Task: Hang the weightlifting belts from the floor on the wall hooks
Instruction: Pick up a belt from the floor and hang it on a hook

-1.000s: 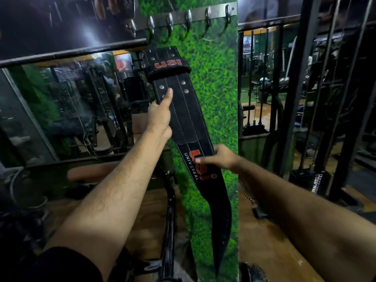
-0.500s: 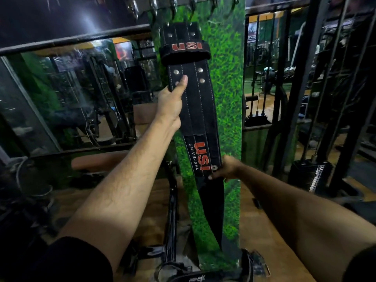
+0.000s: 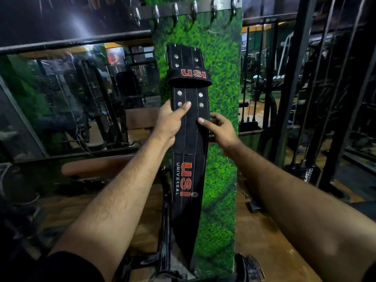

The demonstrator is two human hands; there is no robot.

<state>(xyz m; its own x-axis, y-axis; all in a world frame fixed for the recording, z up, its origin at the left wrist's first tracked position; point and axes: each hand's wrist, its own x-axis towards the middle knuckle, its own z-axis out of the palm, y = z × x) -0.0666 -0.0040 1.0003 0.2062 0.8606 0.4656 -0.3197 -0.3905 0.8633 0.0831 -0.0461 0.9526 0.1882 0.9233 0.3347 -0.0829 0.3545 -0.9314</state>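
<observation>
A black weightlifting belt (image 3: pixel 190 139) with red USI lettering hangs upright in front of a green grass-patterned pillar (image 3: pixel 221 98). My left hand (image 3: pixel 171 121) grips its left edge just below the rivets, thumb across the front. My right hand (image 3: pixel 218 127) holds the right edge at about the same height, thumb on the front face. The belt's top end sits well below a metal rail of hooks (image 3: pixel 193 11) across the top of the pillar; no hook touches it. The belt's tapered tail reaches down near the floor.
A mirror wall (image 3: pixel 71 94) with a dark rail fills the left. Black rack uprights (image 3: pixel 293 78) and cable machines stand at right. A brown padded bench (image 3: pixel 95 167) and a dark frame sit low on the left. Another belt's buckle (image 3: pixel 250 267) lies by the pillar's foot.
My right hand has gone up from the lower USI logo to the belt's right edge beside my left hand. The belt's top now appears farther below the hooks.
</observation>
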